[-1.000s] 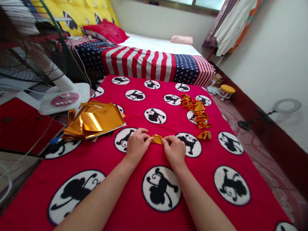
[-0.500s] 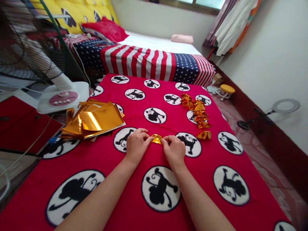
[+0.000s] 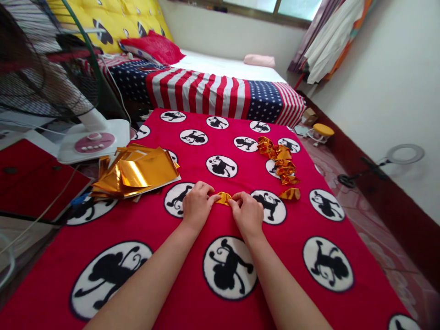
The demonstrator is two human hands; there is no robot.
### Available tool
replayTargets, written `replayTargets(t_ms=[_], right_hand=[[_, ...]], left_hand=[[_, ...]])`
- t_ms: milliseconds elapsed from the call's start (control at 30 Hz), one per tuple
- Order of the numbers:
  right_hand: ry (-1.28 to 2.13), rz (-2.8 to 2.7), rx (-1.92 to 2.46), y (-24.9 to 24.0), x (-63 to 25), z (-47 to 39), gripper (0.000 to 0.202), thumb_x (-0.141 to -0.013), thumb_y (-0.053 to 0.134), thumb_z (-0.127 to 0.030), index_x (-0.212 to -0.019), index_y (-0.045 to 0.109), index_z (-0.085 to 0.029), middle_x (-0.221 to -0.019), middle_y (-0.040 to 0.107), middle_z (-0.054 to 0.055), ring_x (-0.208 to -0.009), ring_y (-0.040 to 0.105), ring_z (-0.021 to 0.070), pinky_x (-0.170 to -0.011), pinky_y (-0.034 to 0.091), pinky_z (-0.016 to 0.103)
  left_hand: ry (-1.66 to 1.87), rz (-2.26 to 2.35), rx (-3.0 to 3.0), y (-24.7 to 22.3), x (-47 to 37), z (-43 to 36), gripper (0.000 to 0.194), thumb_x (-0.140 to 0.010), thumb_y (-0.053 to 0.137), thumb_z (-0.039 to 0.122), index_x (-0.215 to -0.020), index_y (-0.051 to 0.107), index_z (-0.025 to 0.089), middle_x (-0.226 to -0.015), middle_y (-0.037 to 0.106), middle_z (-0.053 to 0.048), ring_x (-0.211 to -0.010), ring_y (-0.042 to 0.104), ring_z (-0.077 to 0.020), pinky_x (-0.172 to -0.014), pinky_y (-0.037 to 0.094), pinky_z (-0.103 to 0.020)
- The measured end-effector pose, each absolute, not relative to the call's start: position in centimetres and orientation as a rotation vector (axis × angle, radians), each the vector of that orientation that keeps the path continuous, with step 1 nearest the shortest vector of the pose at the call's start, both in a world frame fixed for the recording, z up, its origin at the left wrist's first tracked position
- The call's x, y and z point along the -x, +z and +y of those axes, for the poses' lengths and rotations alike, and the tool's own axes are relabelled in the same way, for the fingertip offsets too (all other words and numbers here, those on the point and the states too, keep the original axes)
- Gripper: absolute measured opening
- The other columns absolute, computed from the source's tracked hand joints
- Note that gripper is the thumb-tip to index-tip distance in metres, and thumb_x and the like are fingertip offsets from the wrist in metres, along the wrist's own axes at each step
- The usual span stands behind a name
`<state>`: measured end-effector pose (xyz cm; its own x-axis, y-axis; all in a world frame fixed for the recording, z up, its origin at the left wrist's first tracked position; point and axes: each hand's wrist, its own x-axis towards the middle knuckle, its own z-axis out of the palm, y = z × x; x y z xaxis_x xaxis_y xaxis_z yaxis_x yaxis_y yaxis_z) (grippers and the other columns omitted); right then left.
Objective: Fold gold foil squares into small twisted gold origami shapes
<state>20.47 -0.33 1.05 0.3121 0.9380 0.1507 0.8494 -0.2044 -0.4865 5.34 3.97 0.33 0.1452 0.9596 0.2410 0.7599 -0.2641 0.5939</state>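
Observation:
A small folded piece of gold foil paper [image 3: 224, 198] is held between both hands, just above or on the red cloth [image 3: 185, 284] with monkey prints. My left hand [image 3: 198, 205] pinches its left end between thumb and fingers. Its right end is pinched by my right hand [image 3: 246, 211]. To the left lies a loose stack of flat gold sheets [image 3: 147, 170]. Several folded gold pieces [image 3: 285, 166] form a row at the right, with a single folded piece [image 3: 290, 194] at the near end.
A white fan base [image 3: 94, 141] stands beyond the stack at the left. Behind the cloth-covered surface is a bed [image 3: 206, 94] with a flag-patterned cover. A yellow stool [image 3: 323, 129] and a ring-light stand [image 3: 405, 154] are at the right.
The view has shifted slightly. Both hands keep their pinch on the folded gold piece, with hardly any movement.

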Motion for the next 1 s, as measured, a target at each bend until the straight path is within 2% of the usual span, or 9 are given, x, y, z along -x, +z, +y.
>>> replayTargets(t_ms=[133,300,433,500,567,633,800,900,1000], right_hand=[[0.255,-1.559,2.162,1.3,-20.1,-0.2,0.01,-0.082,0.065,-0.03,-0.076,0.068,-0.022,-0.079,0.07,0.002,-0.074,0.06,0.0182,-0.065,0.028,0.03],[0.155,-1.454,2.044,0.6,-19.4,-0.8,0.007,-0.081,0.064,-0.025,-0.077,0.066,-0.02,-0.083,0.068,0.004,-0.085,0.06,0.0212,-0.075,0.034,0.032],[0.296,-1.336,1.8,-0.5,-19.5,-0.9,0.009,-0.083,0.061,-0.026,-0.077,0.064,-0.021,-0.076,0.068,0.001,-0.075,0.061,0.0184,-0.076,0.039,0.031],[0.407,-1.254,1.67,-0.9,-19.7,-0.7,0.009,-0.084,0.06,-0.029,-0.083,0.066,-0.021,-0.075,0.068,0.001,-0.071,0.061,0.0176,-0.074,0.043,0.03],[0.516,-1.207,1.522,-1.1,-19.8,-0.5,0.019,-0.084,0.061,-0.03,-0.099,0.067,-0.02,-0.079,0.07,0.002,-0.072,0.063,0.0175,-0.074,0.046,0.03],[0.609,-1.207,1.422,-1.1,-19.8,-0.3,0.027,-0.084,0.061,-0.031,-0.107,0.068,-0.02,-0.085,0.072,0.003,-0.075,0.065,0.0178,-0.074,0.049,0.03],[0.678,-1.214,1.397,-1.0,-19.5,-0.4,0.02,-0.084,0.063,-0.037,-0.083,0.072,-0.019,-0.078,0.072,0.004,-0.069,0.064,0.0178,-0.066,0.049,0.028],[0.704,-1.197,1.363,-1.0,-19.5,-0.5,0.021,-0.085,0.061,-0.036,-0.081,0.072,-0.019,-0.076,0.072,0.004,-0.068,0.064,0.0174,-0.066,0.049,0.028],[0.711,-1.193,1.339,-0.9,-19.5,-0.6,0.021,-0.086,0.06,-0.035,-0.081,0.072,-0.018,-0.076,0.072,0.004,-0.07,0.064,0.0173,-0.067,0.049,0.027]], left_hand=[[0.844,1.642,-2.156,0.1,-5.3,3.9,0.012,-0.085,0.065,0.032,-0.083,0.067,0.021,-0.094,0.065,-0.003,-0.072,0.061,-0.0152,-0.062,0.039,-0.027],[0.916,1.565,-2.145,0.1,-4.9,4.0,0.009,-0.082,0.067,0.026,-0.076,0.065,0.019,-0.088,0.065,-0.003,-0.084,0.061,-0.0186,-0.074,0.043,-0.028],[1.006,1.468,-2.002,0.0,-4.5,3.8,0.008,-0.085,0.063,0.024,-0.078,0.065,0.019,-0.079,0.068,-0.001,-0.076,0.062,-0.0167,-0.07,0.043,-0.027],[1.06,1.392,-1.915,-0.1,-4.4,3.7,0.009,-0.085,0.062,0.025,-0.079,0.064,0.02,-0.074,0.068,0.0,-0.069,0.062,-0.0149,-0.066,0.043,-0.026],[1.136,1.333,-1.838,-0.1,-4.3,3.5,0.009,-0.085,0.062,0.024,-0.078,0.064,0.019,-0.071,0.068,0.001,-0.065,0.061,-0.0136,-0.064,0.043,-0.024],[1.199,1.309,-1.784,0.1,-4.3,3.4,0.01,-0.084,0.062,0.025,-0.077,0.064,0.019,-0.07,0.067,0.001,-0.064,0.061,-0.0129,-0.063,0.044,-0.023],[1.285,1.29,-1.695,0.4,-4.4,3.0,0.01,-0.082,0.064,0.027,-0.079,0.067,0.018,-0.073,0.069,-0.001,-0.067,0.064,-0.0141,-0.064,0.048,-0.023],[1.239,1.173,-1.626,0.3,-4.6,2.9,0.018,-0.081,0.067,0.031,-0.09,0.07,0.017,-0.083,0.074,-0.005,-0.074,0.068,-0.017,-0.068,0.053,-0.025],[1.16,1.108,-1.634,0.2,-4.6,2.8,0.019,-0.079,0.069,0.032,-0.09,0.074,0.016,-0.085,0.076,-0.006,-0.075,0.07,-0.0183,-0.07,0.054,-0.026]])
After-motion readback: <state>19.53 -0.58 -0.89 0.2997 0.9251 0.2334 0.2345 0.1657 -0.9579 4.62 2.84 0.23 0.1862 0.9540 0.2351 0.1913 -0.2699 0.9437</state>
